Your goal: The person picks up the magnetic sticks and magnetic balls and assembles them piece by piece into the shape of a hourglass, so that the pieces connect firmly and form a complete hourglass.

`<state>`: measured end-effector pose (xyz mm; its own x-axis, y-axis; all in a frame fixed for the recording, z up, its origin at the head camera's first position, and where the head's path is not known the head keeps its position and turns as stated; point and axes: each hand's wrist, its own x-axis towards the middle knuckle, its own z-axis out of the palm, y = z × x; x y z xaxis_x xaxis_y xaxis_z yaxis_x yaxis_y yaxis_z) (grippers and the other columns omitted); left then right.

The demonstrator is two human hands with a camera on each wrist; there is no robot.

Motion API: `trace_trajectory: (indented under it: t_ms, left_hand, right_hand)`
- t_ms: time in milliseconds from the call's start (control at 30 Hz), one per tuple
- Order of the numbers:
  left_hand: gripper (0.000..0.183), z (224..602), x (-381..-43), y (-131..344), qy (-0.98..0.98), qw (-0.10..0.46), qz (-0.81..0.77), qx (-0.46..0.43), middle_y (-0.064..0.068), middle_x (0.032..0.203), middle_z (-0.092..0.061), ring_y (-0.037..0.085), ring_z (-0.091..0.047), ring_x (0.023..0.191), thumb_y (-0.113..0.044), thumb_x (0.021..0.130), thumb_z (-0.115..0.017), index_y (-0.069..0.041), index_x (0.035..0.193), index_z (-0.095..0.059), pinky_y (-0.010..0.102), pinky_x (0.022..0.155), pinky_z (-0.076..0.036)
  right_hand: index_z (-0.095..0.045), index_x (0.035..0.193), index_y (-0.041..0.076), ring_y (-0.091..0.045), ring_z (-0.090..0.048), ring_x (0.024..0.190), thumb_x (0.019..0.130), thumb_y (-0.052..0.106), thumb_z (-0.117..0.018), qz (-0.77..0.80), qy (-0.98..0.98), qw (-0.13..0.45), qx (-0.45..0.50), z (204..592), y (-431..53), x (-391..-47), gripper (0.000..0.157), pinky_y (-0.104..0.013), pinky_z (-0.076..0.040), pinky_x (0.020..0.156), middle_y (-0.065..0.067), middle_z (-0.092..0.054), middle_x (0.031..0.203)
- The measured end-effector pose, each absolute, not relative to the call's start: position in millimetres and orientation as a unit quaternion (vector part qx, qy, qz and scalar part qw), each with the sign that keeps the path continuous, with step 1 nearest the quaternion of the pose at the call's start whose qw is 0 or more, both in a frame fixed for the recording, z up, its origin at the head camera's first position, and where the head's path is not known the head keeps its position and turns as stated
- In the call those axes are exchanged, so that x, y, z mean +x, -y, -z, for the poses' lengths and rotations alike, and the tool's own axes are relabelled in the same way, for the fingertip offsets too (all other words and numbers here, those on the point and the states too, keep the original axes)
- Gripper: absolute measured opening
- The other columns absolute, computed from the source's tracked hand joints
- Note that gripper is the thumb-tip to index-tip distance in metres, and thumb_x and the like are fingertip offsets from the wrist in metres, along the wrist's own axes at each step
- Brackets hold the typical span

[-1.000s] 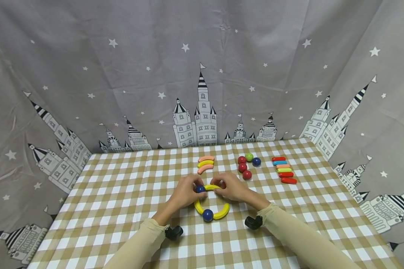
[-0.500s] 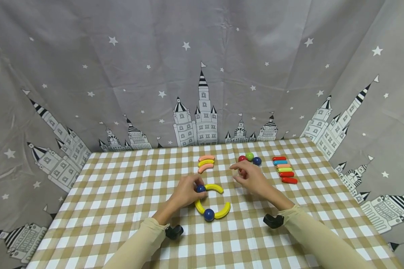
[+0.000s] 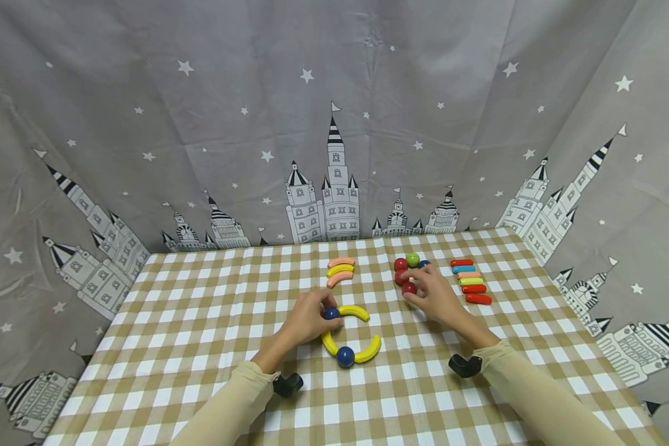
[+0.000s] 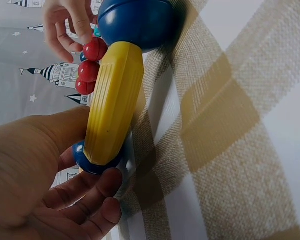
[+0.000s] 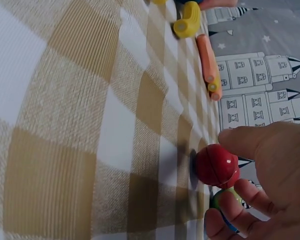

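The balls (image 3: 345,357) are dark blue, red and green; the curved pieces (image 3: 369,351) are yellow and peach. The cloth (image 3: 201,322) is brown-and-white checked. The grey curtain (image 3: 228,62) has white stars (image 3: 307,75).

Checked cloth (image 3: 189,322) covered the worktop (image 3: 117,384) — on it lay yellow arcs (image 3: 370,351) and two blue balls (image 3: 345,357) in a broken ring, three curved pieces (image 3: 341,271), red balls (image 3: 400,264), a green ball (image 3: 412,260), another blue ball (image 3: 424,264) — and six coloured sticks (image 3: 471,281).
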<state>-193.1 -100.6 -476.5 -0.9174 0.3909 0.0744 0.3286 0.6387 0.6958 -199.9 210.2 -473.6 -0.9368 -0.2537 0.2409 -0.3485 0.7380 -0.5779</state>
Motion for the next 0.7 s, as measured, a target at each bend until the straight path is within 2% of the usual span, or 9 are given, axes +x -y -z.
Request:
trace_trajectory:
  t_ms: [267,433,700]
  left_hand:
    - [0.026,477.2,-192.7,101.2,-0.905,0.036,-0.372,0.205,-0.003,0.088,-0.064,0.013,-0.057,0.080,-0.017,0.078,-0.091,-0.014,0.088,-0.067,0.034,0.073,-0.050]
    - [0.026,477.6,-191.3,101.4,-0.908,0.033,-0.365,0.203,-0.003,0.088,-0.063,0.012,-0.056,0.077,-0.017,0.079,-0.090,-0.013,0.089,-0.066,0.029,0.068,-0.049]
    - [0.027,477.3,-190.0,103.2,-0.908,0.030,-0.364,0.206,-0.001,0.087,-0.063,0.016,-0.057,0.079,-0.017,0.080,-0.090,-0.011,0.088,-0.065,0.028,0.067,-0.049]
  right_hand:
    - [-0.069,0.123,0.013,-0.022,-0.053,0.080,0.086,0.012,-0.084,-0.312,0.938,0.037,0.145,480.8,-214.0,-202.2,0.040,-0.034,-0.046,0.068,-0.013,-0.053,0.100]
    - [-0.069,0.121,0.012,-0.021,-0.051,0.079,0.087,0.014,-0.083,-0.301,0.944,0.025,0.136,481.9,-213.3,-201.8,0.037,-0.033,-0.045,0.068,-0.011,-0.053,0.098]
    - [-0.065,0.113,0.013,-0.020,-0.054,0.080,0.087,0.011,-0.083,-0.301,0.942,0.024,0.146,481.2,-215.7,-203.7,0.032,-0.034,-0.048,0.070,-0.007,-0.062,0.098]
